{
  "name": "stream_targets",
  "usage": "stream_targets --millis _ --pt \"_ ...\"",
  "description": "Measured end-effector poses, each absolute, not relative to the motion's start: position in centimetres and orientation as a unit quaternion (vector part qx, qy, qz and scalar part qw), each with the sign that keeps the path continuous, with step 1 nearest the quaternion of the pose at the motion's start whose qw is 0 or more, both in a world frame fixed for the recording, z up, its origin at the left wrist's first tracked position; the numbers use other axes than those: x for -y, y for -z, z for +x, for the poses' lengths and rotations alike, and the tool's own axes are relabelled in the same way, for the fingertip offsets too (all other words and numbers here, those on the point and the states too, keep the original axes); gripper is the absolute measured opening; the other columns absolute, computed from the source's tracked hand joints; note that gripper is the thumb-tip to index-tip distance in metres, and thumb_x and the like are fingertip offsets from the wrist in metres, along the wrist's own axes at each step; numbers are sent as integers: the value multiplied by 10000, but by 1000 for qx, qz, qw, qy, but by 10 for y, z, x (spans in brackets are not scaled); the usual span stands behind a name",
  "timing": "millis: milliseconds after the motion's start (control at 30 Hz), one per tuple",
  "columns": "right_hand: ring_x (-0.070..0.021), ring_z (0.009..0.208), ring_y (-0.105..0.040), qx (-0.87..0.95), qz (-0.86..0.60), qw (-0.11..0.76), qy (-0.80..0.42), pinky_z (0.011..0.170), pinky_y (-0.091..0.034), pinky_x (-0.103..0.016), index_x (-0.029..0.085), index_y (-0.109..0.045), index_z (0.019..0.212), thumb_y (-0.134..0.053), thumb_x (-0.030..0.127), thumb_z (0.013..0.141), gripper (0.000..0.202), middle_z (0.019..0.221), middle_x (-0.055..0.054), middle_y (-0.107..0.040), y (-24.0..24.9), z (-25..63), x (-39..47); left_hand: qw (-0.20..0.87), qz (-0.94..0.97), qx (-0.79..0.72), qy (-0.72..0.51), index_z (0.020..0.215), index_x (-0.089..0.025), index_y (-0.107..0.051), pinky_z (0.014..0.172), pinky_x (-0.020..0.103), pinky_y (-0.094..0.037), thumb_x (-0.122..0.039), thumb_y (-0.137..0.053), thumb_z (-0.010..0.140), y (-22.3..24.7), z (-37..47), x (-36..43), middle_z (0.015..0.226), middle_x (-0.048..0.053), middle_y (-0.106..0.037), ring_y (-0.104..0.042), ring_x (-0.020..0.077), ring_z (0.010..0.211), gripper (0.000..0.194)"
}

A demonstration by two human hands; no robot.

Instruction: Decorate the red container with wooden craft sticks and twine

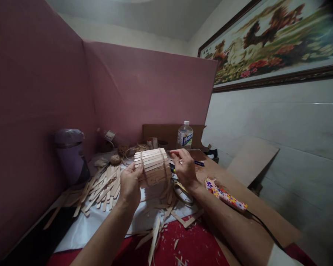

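Note:
My left hand (131,181) is closed on the left end of a barrel-shaped piece made of craft sticks (153,165) set side by side, with two bands of twine (164,161) around it. The piece is held up and lies on its side. Just off its right end is my right hand (184,167), with its fingers curled into a pinch; whatever is between the fingertips is too small to make out. Scissors (187,198) with gold-coloured handles lie below the right wrist. Loose craft sticks (107,190) are heaped left of my left hand.
A flower-patterned glue gun (224,195) with a black cord lies right of my forearm. Behind stand a plastic bottle (185,135) and a purple container (73,159). A ball of twine (115,159) and a blue pen (199,163) lie nearby. Stick scraps (155,236) litter the red cloth (192,244).

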State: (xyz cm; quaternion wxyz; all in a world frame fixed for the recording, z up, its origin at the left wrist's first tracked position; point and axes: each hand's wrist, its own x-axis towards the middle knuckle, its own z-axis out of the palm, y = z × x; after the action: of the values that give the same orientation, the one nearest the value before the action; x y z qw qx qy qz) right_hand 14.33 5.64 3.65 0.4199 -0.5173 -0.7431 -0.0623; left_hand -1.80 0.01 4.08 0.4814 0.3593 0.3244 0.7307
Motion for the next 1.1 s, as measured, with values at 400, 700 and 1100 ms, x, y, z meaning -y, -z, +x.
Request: stream_targets --millis 400,700,1100 --pt "-200 870 -504 784 -306 525 131 795 -409 -354 189 -616 831 -506 186 852 112 874 -63 -598 -20 146 -18 432 377 -332 -749 917 -120 -666 663 280 -486 -322 -758 589 -34 -18 -3 827 68 -714 -648 196 741 396" --pt "-187 746 -490 787 -307 512 157 711 -386 -332 206 -544 598 -537 262 842 250 707 -40 -569 -17 153 -19 433 378 -343 -743 853 -122 -673 649 275 -486 -315 -754 577 -32 -13 -1 780 59 -708 -642 184 701 347" --pt "-195 811 -568 658 -447 602 -73 730 -460 -330 150 -509 1102 -497 421 861 363 963 -98 -614 -12 148 -32 459 413 -337 -711 876 -122 -680 634 268 -481 -316 -752 589 -34 -8 2 793 64 -716 -646 195 719 354"
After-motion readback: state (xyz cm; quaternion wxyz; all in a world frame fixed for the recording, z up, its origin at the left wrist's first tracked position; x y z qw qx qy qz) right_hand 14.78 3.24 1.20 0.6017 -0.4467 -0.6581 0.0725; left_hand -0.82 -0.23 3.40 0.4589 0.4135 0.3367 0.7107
